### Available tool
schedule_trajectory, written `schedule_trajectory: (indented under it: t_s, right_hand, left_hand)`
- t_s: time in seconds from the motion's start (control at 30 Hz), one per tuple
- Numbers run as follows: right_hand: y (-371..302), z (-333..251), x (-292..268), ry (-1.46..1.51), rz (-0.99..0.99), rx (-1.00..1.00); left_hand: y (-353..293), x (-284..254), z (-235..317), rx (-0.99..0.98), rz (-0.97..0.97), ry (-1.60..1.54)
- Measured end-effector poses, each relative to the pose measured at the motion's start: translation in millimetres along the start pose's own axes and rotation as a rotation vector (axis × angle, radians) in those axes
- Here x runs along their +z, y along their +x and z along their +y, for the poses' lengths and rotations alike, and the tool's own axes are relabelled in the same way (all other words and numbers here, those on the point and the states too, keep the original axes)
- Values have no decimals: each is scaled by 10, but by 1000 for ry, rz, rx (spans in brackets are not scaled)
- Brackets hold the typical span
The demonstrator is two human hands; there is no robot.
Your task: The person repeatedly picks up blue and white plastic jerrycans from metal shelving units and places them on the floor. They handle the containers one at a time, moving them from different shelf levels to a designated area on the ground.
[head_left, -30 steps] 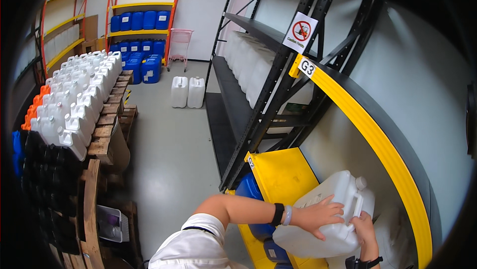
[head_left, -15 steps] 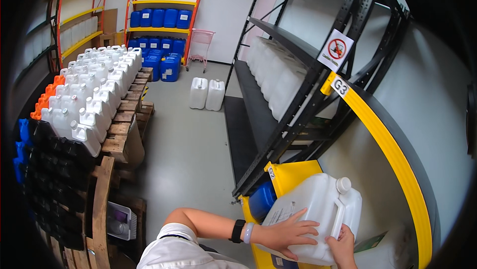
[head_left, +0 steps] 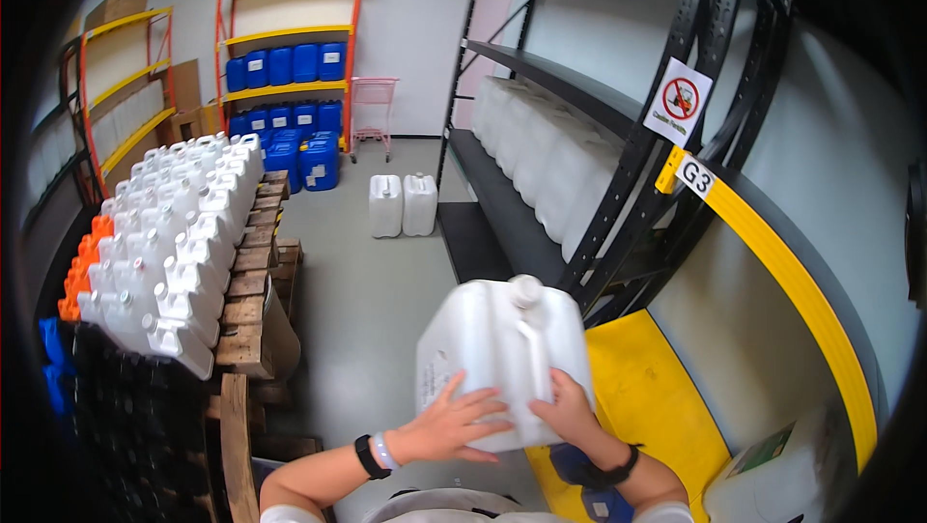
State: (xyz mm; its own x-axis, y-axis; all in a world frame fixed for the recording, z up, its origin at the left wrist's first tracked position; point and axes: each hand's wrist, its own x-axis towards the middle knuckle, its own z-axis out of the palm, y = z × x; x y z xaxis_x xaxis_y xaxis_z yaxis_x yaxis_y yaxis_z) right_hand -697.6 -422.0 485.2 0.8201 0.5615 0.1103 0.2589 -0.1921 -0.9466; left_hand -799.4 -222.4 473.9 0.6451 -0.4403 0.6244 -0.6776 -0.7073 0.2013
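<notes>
Grey warehouse floor (head_left: 367, 301), black metal rack (head_left: 618, 175) on your right. Your left hand (head_left: 449, 424) and right hand (head_left: 570, 412) grip a white plastic jerrycan (head_left: 502, 354), carried above the yellow lower shelf (head_left: 657, 397), not yet set down.

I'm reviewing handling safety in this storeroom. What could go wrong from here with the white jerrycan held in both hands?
The white jerrycan is held up off any support, with the left hand and right hand only at its lower end, so it could slip or tip. The black rack upright stands close on the right, so the can might knock it. The wooden pallet on the left narrows the aisle, a possible trip hazard.
</notes>
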Motion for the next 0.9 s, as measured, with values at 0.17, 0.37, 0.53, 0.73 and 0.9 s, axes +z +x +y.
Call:
schedule_trajectory:
  t_s: [0.17, 0.37, 0.53, 0.73, 0.9]
  right_hand:
    - [770, 280, 714, -347, -52, -16]
    - [1636, 418, 1246, -322, -236, -37]
    - [2521, 626, 1476, -251, -349, -54]
    - [3635, 982, 1483, -272, -399, -46]
    - [4402, 1244, 1445, -343, -397, -28]
  left_hand:
    - [-480, -77, -527, -212, -44, 181]
    - [-748, -78, -1137, -429, -44, 308]
    - [-673, -67, -1856, -521, -43, 355]
    - [-345, 77, -2857, -580, -58, 320]
    - [-115, 284, -3661, -621, -94, 273]
